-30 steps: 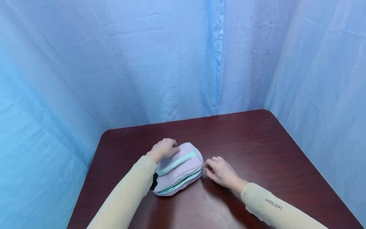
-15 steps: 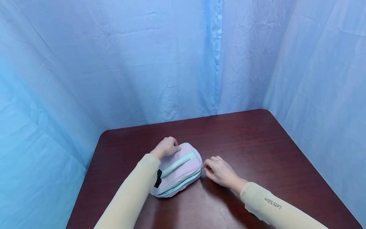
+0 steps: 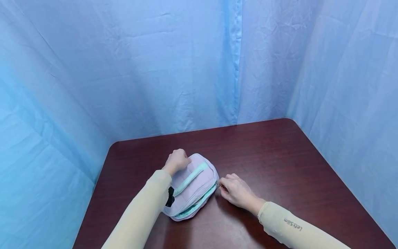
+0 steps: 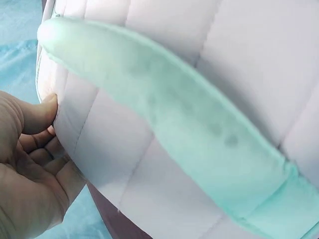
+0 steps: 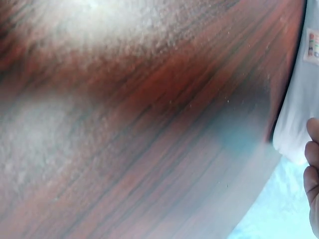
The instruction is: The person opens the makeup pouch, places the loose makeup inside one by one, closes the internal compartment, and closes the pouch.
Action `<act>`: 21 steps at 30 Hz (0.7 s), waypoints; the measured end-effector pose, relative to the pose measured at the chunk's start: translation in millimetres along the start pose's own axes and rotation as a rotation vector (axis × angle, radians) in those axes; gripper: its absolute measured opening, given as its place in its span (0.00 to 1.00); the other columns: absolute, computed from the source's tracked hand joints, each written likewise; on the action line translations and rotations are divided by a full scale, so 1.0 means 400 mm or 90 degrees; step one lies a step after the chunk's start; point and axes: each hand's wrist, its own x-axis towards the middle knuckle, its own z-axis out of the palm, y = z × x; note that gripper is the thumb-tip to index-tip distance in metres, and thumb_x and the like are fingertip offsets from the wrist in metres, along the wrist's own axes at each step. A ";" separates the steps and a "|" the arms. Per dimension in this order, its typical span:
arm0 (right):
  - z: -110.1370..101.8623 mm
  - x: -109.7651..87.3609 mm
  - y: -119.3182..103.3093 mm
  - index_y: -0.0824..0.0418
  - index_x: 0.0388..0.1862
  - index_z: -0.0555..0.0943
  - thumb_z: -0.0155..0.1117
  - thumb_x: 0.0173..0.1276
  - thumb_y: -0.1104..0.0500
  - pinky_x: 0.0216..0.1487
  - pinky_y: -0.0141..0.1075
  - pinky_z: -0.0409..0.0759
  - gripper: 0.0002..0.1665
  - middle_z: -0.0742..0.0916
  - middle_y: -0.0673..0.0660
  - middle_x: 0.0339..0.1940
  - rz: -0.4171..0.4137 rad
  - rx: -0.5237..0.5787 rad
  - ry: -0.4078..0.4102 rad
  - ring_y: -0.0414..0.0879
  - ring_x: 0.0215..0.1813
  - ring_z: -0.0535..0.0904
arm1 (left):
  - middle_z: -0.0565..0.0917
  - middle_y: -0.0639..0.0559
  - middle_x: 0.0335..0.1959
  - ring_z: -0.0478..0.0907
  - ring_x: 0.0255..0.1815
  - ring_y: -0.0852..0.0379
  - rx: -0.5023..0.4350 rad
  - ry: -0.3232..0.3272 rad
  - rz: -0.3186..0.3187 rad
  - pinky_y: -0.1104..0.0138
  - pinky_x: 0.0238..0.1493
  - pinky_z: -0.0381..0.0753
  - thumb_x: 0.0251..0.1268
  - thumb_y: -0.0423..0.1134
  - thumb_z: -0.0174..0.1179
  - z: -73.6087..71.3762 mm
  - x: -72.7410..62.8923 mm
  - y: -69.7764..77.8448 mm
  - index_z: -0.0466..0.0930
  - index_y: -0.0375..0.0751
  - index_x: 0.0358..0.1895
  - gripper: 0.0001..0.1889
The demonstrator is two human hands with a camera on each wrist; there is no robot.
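A lilac quilted zip pouch with a mint carrying strap lies on the table. Its mint-edged zip opening gapes along the side nearest the person. The left hand pinches the pouch's far left edge; in the left wrist view its thumb presses the quilted fabric, with the other fingers behind. At the right corner, the right hand pinches the small zipper pull, mostly hidden by its fingers. Only curled fingers of that hand show in the right wrist view, beside the pouch's pale side.
The dark reddish-brown table has rounded far corners. Light blue curtains hang behind it and along both sides. A small printed label is on the pouch's side. A black wrist piece sits at the left sleeve.
The pouch has turned slightly, its near corner coming toward the person and its far edge shifting left. The left hand went a little left with it; the right hand moved slightly left and nearer.
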 end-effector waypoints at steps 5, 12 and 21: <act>0.004 0.000 -0.008 0.56 0.29 0.78 0.72 0.47 0.69 0.32 0.35 0.71 0.14 0.77 0.45 0.23 0.003 -0.005 0.005 0.42 0.27 0.71 | 0.56 0.55 0.10 0.52 0.11 0.59 -0.036 0.031 -0.020 0.67 0.17 0.60 0.71 0.39 0.61 0.003 -0.008 -0.008 0.60 0.46 0.11 0.28; 0.006 0.001 -0.019 0.56 0.28 0.77 0.69 0.48 0.70 0.32 0.35 0.70 0.12 0.76 0.46 0.23 -0.012 0.005 0.009 0.42 0.27 0.70 | 0.58 0.55 0.11 0.57 0.12 0.57 -0.062 0.050 -0.048 0.66 0.18 0.63 0.71 0.38 0.60 0.008 -0.011 -0.014 0.60 0.46 0.11 0.27; 0.016 0.011 -0.030 0.57 0.29 0.79 0.71 0.48 0.70 0.32 0.34 0.71 0.13 0.78 0.46 0.23 -0.026 0.010 0.010 0.42 0.27 0.71 | 0.60 0.54 0.13 0.63 0.17 0.55 -0.083 0.083 -0.086 0.64 0.23 0.68 0.70 0.37 0.59 0.005 -0.010 -0.019 0.62 0.46 0.14 0.23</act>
